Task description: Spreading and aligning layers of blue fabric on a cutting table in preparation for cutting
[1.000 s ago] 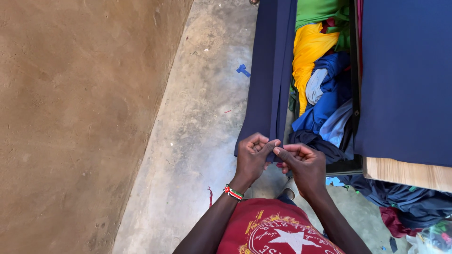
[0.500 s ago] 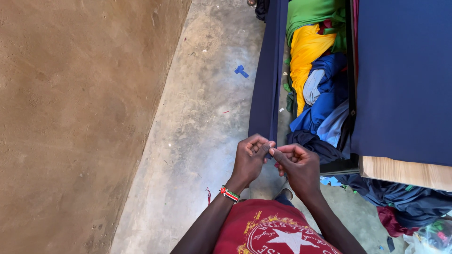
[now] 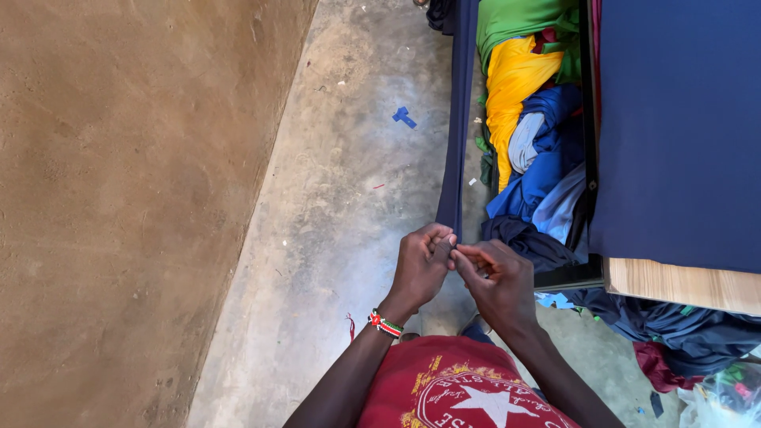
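You pinched the navy cloth strip (image 3: 458, 127)'s lower end between both hands, left hand (image 3: 422, 268) and right hand (image 3: 498, 281) fingertips pressed together, the strip hanging taut toward twelve o'clock, beside piled garments (image 3: 529, 135).

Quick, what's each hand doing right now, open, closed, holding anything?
Left hand: closed, pinching the end of the navy cloth strip.
Right hand: closed, fingertips pinched at the same spot; what it grips cannot be told.

A bare concrete floor (image 3: 333, 222) runs beside a brown earthen wall (image 3: 119, 206) on the left. A small blue scrap (image 3: 403, 117) lies far on the floor. At right, yellow (image 3: 511, 79), green (image 3: 515, 20) and blue cloths (image 3: 547, 170) pile beside a wooden board (image 3: 682, 285).
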